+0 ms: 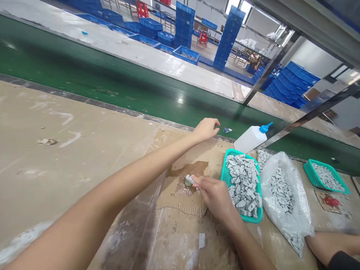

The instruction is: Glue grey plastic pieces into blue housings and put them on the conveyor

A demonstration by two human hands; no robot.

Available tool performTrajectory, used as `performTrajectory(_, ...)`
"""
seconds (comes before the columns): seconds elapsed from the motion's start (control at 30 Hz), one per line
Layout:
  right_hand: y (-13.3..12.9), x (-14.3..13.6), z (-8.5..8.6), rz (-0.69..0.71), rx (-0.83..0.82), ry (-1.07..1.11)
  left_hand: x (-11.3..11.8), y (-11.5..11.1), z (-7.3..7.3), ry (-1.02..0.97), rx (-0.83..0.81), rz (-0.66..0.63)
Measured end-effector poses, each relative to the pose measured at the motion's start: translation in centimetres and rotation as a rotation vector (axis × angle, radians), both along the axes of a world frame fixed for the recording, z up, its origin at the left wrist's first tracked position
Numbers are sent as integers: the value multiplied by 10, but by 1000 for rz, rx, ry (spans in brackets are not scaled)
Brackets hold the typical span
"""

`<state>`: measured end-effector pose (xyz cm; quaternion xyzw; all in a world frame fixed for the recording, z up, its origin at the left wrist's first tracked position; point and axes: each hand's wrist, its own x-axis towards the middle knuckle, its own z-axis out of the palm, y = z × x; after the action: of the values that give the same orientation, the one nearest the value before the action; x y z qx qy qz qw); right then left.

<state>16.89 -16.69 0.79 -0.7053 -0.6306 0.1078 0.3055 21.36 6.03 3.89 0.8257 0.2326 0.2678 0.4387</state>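
My left hand (pixel 207 129) reaches over the near edge of the green conveyor belt (pixel 155 106). Its fingers are loosely bent and apart, with nothing visible in them. Just right of its fingertips, a small grey-and-white piece (pixel 227 130) lies on the belt. My right hand (pixel 214 192) pinches a small light-grey plastic piece (pixel 189 178) above a small round dark spot (pixel 187 183) on a wet, stained cardboard sheet (pixel 179 200). Whether the piece touches that spot I cannot tell. Beside this hand stands a teal basket (pixel 223 175) heaped with similar grey pieces (pixel 243 186).
A white squeeze bottle (pixel 251 138) with a blue nozzle leans behind the basket. Further right are a clear plastic bag (pixel 302 209) of grey parts, another teal basket (pixel 311 175) and a co-worker's arm (pixel 328 244). One flat piece (pixel 201 240) lies nearer me. A metal post (pixel 272 68) rises beyond.
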Motion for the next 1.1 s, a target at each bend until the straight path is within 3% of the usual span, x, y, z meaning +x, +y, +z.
performTrajectory(0.1, 0, 1, -3, 27, -19, -39, 63, -4, -4, 81, -24, 0)
performTrajectory(0.17, 0, 2, -4, 52, -28, -48, 88, -7, -15, 106, -53, 49)
performTrajectory(0.27, 0, 3, -4, 80, -45, -26, 100, -8, -34, 71, -99, 115)
performTrajectory(0.4, 2, 3, -2, 76, -65, -21, 87, -1, -44, -57, -185, 128)
performTrajectory(0.57, 2, 3, 0, 29, -48, 0, 32, 14, -36, -197, -366, 148)
performTrajectory(0.7, 1, 6, -5, 14, 10, 8, -51, 19, -33, -287, -516, 231)
performTrajectory(0.87, -1, 9, -8, -4, 74, 32, -149, 3, -33, -435, -1001, 261)
performTrajectory(1.0, -1, 7, 1, -33, 112, 98, -180, -25, -35, -477, -1210, 184)
performTrajectory(1.1, -2, 4, 9, -75, 119, 137, -184, -44, -35, -467, -1162, 152)
